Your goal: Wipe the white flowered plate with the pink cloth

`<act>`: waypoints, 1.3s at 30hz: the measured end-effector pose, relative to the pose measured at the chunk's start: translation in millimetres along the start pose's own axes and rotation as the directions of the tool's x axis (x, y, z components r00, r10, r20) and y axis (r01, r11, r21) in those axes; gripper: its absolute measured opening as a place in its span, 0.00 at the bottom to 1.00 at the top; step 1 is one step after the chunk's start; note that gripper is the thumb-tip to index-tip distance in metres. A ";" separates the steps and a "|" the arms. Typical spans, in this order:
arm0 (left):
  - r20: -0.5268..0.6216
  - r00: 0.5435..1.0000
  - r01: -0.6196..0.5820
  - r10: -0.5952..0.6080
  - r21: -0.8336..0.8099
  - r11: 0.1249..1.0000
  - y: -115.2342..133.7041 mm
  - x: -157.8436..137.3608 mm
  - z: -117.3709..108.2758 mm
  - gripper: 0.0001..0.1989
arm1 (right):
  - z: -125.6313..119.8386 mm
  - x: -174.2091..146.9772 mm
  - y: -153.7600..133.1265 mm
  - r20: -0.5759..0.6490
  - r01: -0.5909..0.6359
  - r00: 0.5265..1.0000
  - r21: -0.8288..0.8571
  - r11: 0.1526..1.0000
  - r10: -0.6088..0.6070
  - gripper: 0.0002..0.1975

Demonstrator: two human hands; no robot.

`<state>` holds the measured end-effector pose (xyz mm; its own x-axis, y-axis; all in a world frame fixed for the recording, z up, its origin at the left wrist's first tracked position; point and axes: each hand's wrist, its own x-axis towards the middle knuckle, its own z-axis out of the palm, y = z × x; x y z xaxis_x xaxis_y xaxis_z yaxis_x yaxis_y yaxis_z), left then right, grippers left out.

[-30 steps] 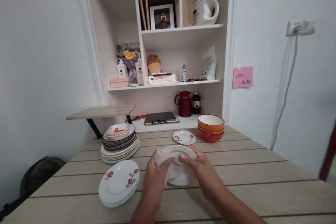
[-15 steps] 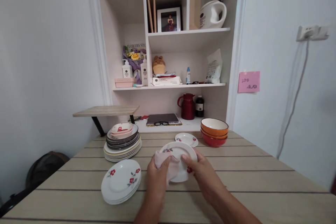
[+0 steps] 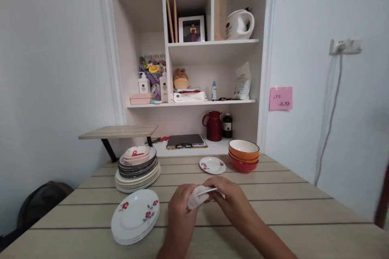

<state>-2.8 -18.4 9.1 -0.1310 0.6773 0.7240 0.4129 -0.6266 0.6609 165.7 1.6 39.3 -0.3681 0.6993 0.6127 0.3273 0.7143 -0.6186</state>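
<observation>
Above the middle of the table, a small white plate (image 3: 207, 191) is tipped edge-on towards me, so only its rim shows. My left hand (image 3: 184, 204) is closed around a pale pink cloth (image 3: 195, 198), which wraps the plate's left edge. My right hand (image 3: 228, 199) grips the plate's right side, fingers over the top and thumb below. Left of my hands lies a stack of white plates with red flowers (image 3: 135, 215). Beyond them, a single small flowered plate (image 3: 212, 165) rests flat on the table.
A tall pile of mixed plates (image 3: 138, 174) with small square dishes on top stands at the back left, beside a raised wooden shelf (image 3: 118, 131). Orange and red bowls (image 3: 243, 156) are stacked at the back right. Behind are a red jug (image 3: 214, 126) and a laptop (image 3: 184, 140).
The plate has turned from facing me to edge-on, with both hands still on it. The cloth has moved from its face to its left edge. The camera view has shifted slightly.
</observation>
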 end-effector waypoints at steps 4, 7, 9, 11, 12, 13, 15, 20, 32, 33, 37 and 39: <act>-0.004 0.999 0.052 -0.052 -0.006 0.999 -2.8 -1.2 2.0 0.07 | -2.0 0.6 -2.5 0.059 -0.072 0.996 0.146 0.987 0.064 0.06; -0.003 0.996 0.094 -0.094 -0.010 0.996 -9.0 -1.9 4.9 0.08 | 0.3 -0.2 -0.6 0.057 -0.087 0.995 0.174 0.981 0.078 0.07; -0.007 0.993 0.116 -0.116 -0.019 0.993 -13.2 -1.6 6.8 0.07 | 2.9 -0.7 2.8 0.043 -0.096 0.995 0.198 0.975 0.089 0.08; -0.012 0.990 0.138 -0.138 -0.026 0.990 -15.5 -0.7 8.1 0.07 | 5.7 -1.0 6.8 0.031 -0.114 0.994 0.230 0.966 0.109 0.09; -0.013 0.989 0.149 -0.149 -0.029 0.988 -15.6 -0.1 8.3 0.07 | 7.1 -1.1 8.5 0.027 -0.123 0.992 0.248 0.961 0.120 0.09; -0.011 0.987 0.162 -0.162 -0.034 0.986 -14.8 0.5 8.2 0.07 | 8.3 -1.1 9.9 0.026 -0.130 0.991 0.266 0.955 0.128 0.09; -0.005 0.981 0.192 -0.193 -0.045 0.980 -11.2 1.7 7.3 0.06 | 10.3 -1.0 11.7 0.025 -0.134 0.991 0.300 0.944 0.132 0.09; -0.017 0.972 0.231 -0.233 -0.067 0.971 2.0 4.2 4.0 0.06 | 11.6 -1.5 9.8 0.023 -0.179 0.983 0.357 0.917 0.183 0.10; -0.061 0.901 0.395 -0.429 -0.291 0.871 1.1 9.1 7.1 0.11 | 18.5 -1.7 2.3 0.009 -0.292 0.927 0.642 0.709 0.375 0.12; -0.061 0.880 0.425 -0.471 -0.340 0.839 1.4 9.1 7.8 0.14 | 18.9 -1.4 0.7 0.003 -0.296 0.914 0.689 0.662 0.405 0.14; -0.022 0.817 0.505 -0.576 -0.454 0.734 1.6 8.5 11.2 0.24 | 21.7 0.1 -0.4 0.002 -0.290 0.863 0.821 0.492 0.505 0.23; -0.015 0.808 0.514 -0.589 -0.468 0.718 0.1 7.6 12.6 0.25 | 25.1 0.7 2.9 0.029 -0.293 0.847 0.858 0.422 0.531 0.24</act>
<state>7.6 -8.5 12.2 -0.3622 0.9106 0.1991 -0.1931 -0.2822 0.9397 144.6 3.5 25.5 -0.1632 0.9706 0.1767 -0.5003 0.0729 -0.8627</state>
